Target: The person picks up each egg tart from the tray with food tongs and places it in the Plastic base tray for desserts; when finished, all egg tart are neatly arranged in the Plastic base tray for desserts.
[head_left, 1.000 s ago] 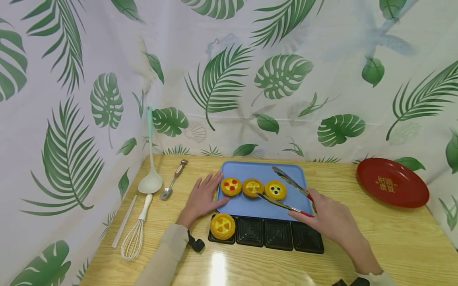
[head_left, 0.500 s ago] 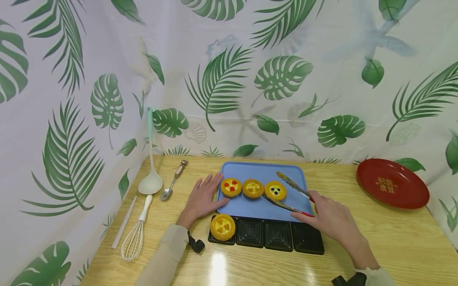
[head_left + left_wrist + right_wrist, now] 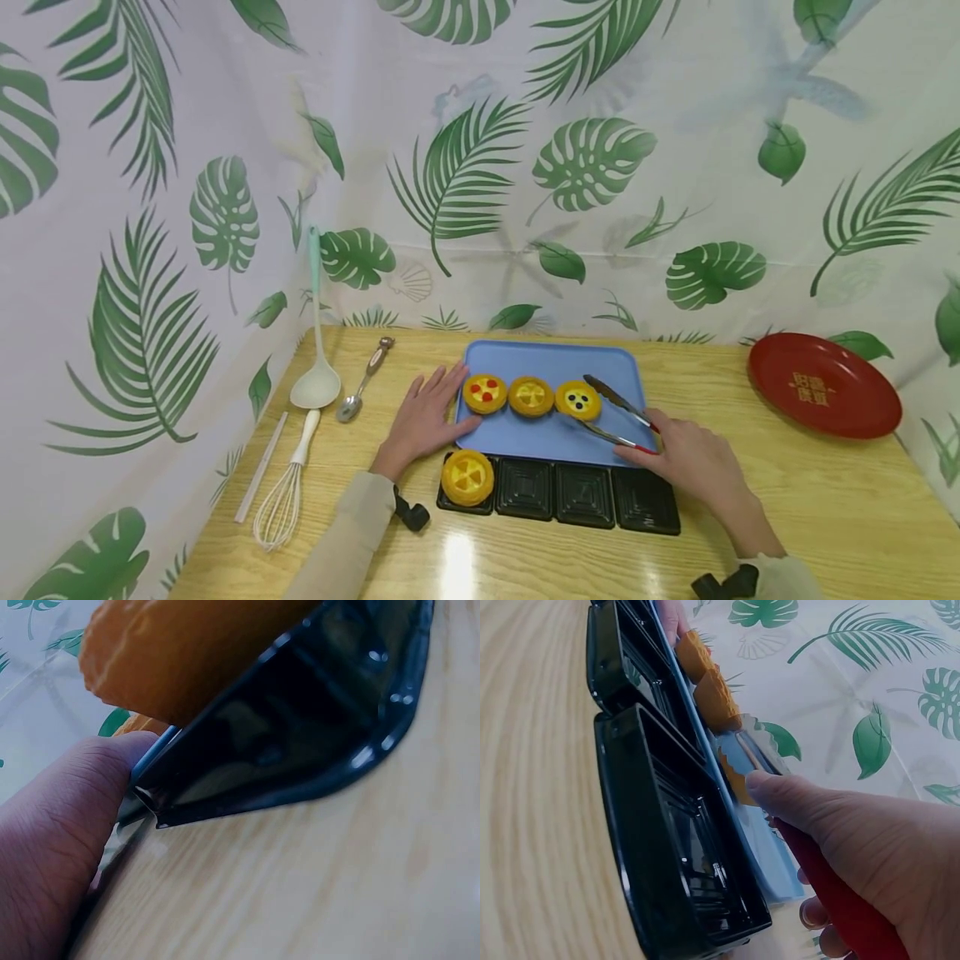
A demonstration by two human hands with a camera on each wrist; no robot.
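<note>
My right hand (image 3: 693, 462) grips red-handled metal tongs (image 3: 621, 402), whose two arms stand apart on either side of the egg tart with dark berries (image 3: 577, 402). That tart sits on a blue tray (image 3: 547, 358), in a row with a plain-patterned tart (image 3: 531, 397) and one with red pieces (image 3: 483, 393). My left hand (image 3: 426, 417) lies with spread fingers at the tray's left edge, the thumb on its rim. Before the tray is a black mold (image 3: 585, 493) of several square cups; another tart (image 3: 467, 477) fills its leftmost cup. In the right wrist view, the thumb presses the red handle (image 3: 832, 892).
A ladle (image 3: 315, 383), a whisk (image 3: 279, 504), a small scoop (image 3: 363, 383) and a pale stick (image 3: 261, 467) lie on the left of the wooden table. A red oval plate (image 3: 823, 387) leans at the far right. Leaf-patterned cloth hangs behind.
The tongs have shifted right and slightly nearer, from over the middle tart to around the dark-berried tart. My right hand has moved a little right. My left hand stays in place.
</note>
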